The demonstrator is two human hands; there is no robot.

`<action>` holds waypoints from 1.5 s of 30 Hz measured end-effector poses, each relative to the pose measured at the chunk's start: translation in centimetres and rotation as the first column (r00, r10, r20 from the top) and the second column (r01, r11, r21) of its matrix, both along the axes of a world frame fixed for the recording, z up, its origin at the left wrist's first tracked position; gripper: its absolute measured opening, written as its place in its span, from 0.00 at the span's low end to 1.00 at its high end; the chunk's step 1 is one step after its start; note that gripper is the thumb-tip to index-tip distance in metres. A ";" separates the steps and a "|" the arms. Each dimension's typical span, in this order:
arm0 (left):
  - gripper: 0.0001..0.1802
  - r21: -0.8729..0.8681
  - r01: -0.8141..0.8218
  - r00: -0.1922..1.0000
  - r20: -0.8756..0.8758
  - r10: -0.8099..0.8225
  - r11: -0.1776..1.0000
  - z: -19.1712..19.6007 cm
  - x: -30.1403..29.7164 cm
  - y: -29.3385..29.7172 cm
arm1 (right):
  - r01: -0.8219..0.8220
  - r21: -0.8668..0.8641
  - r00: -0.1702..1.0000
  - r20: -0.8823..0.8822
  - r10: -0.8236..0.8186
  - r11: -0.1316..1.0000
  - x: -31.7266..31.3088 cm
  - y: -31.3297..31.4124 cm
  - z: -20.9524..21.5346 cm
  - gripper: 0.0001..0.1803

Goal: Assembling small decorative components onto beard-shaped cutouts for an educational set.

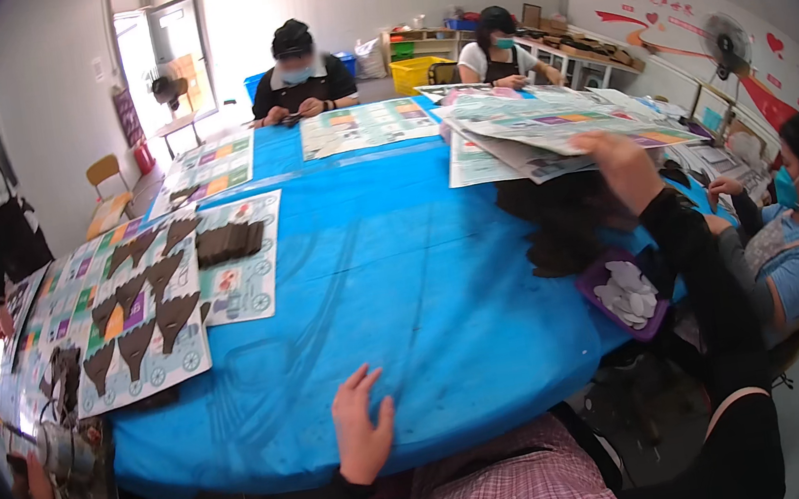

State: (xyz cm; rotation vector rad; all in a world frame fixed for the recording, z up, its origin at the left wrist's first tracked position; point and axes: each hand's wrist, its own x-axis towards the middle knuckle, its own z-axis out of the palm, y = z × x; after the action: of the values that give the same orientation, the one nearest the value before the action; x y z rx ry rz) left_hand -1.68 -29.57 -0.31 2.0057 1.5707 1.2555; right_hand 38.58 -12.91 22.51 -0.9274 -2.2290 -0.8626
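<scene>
My right hand (pixel 619 168) reaches forward with its fingers closed on the near edge of a printed paper sheet (pixel 561 132). That sheet is slightly lifted from a pile of similar colourful sheets at the far right of the table. My left hand (pixel 363 428) rests over the near edge of the blue tablecloth (pixel 405 289), fingers apart and holding nothing. Under and in front of the sheets lies a heap of dark brown pieces (pixel 557 221), partly in shadow. Close to my right arm sits a purple basket (pixel 587 283) holding white flat pieces (pixel 628 295).
On the left, a printed sheet (pixel 187 363) carries several dark scalloped pieces (pixel 138 349); a dark stack (pixel 230 241) lies beyond it. More sheets (pixel 368 127) lie across the far side. Co-workers sit opposite and at the right (pixel 783 249); one person (pixel 4 216) stands at left.
</scene>
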 end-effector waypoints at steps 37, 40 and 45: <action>0.44 -0.505 -0.367 0.673 -0.724 -0.152 0.781 5.5 -4.8 -1.9 | 0.366 -0.518 0.906 0.008 -0.424 0.773 9.6 0.7 -17.0 0.30; 0.44 -0.587 -0.386 0.668 -0.710 -0.224 0.711 6.7 -5.2 -3.6 | 0.343 -0.549 0.918 0.025 -0.395 0.762 10.0 1.8 -16.5 0.21; 0.42 -0.590 -0.328 0.772 -0.618 -0.151 0.738 5.2 -11.0 -6.0 | 0.141 -0.535 0.949 -0.166 -0.267 0.833 10.8 2.1 -15.8 0.16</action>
State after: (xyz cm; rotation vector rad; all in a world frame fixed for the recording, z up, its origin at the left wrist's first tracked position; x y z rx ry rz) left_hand -12.72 -35.62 4.86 1.9027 2.0340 -0.1168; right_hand 49.34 -10.78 6.75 -1.4585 -2.2092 -0.1985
